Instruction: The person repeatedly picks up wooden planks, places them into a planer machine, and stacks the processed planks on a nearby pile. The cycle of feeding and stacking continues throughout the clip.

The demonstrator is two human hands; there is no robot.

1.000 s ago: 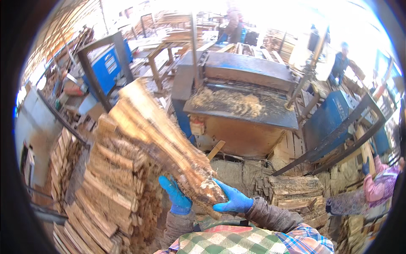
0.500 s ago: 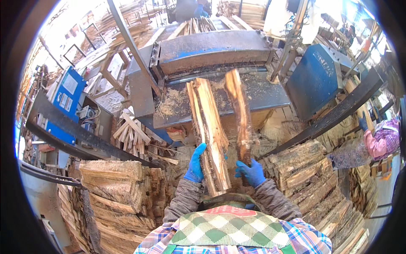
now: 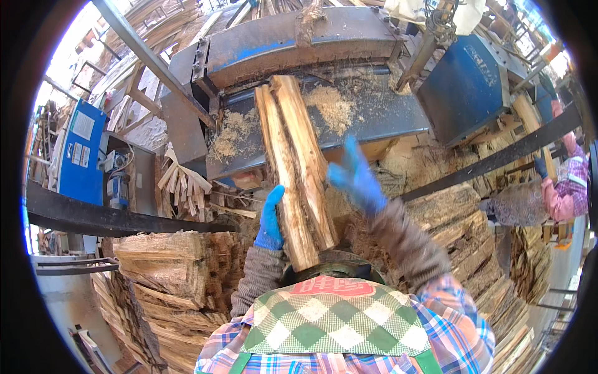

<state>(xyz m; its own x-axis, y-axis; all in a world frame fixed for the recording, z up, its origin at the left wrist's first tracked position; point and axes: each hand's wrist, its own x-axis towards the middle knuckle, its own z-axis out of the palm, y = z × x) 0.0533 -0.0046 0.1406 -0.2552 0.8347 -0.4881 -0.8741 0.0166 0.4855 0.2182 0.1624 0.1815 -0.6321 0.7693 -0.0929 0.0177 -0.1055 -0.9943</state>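
Note:
Two long rough wood slabs [image 3: 298, 162] lie side by side, their far ends over the machine's metal table [image 3: 380, 118] and their near ends close to my body. My left hand [image 3: 270, 218], in a blue glove, grips their left edge; its fingers beneath are partly hidden. To the right of the slabs, my right hand [image 3: 358, 177], also blue-gloved, is raised with fingers apart and nothing in it, smeared by motion. A brown bark-covered piece of wood [image 3: 307, 25] shows at the top of the machine's housing [image 3: 255, 53]; whether it rests there I cannot tell.
Sawdust [image 3: 330, 109] covers parts of the metal table. Stacked slabs stand at left [image 3: 162, 255] and right [image 3: 448, 218]. Curved dark bars [image 3: 124, 215] flank me. A blue control cabinet [image 3: 81, 153] stands left, a blue machine cover [image 3: 464, 87] right. A co-worker [image 3: 564, 181] is at far right.
My right hand has let go of the dark bark-edged piece and moved up, opening. A similar piece now shows over the machine housing. The two slabs have shifted slightly left in view.

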